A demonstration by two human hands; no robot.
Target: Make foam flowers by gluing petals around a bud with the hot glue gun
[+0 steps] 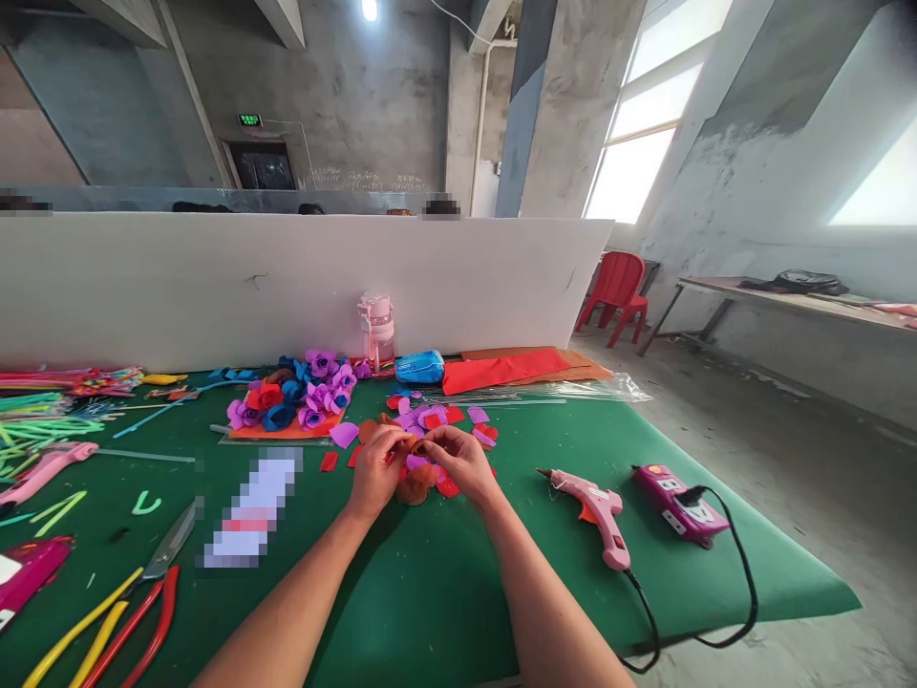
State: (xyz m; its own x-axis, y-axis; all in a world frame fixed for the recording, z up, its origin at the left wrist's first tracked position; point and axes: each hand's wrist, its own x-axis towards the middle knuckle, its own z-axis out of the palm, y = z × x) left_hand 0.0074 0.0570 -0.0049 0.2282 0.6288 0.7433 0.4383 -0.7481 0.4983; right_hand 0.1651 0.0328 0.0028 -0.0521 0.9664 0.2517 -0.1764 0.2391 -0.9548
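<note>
My left hand (378,468) and my right hand (462,465) meet over the middle of the green table. Both have their fingertips closed on a small brown paper flower (417,445), partly hidden by the fingers. Under and around them lie loose petals: a purple petal (345,435), a red petal (329,462) and several more in purple, red and brown. Behind my left hand, finished-looking purple, blue and red paper flowers (315,394) are heaped on an orange sheet (287,431).
At right lie a pink glue gun (598,511) and a magenta power strip (680,504), both corded. Pliers (150,621), scissors (154,564) and coloured pipe cleaners (43,416) occupy the left. Behind are a pink bottle (377,330), blue packet (419,367), red sheet (505,370) and white partition (301,277).
</note>
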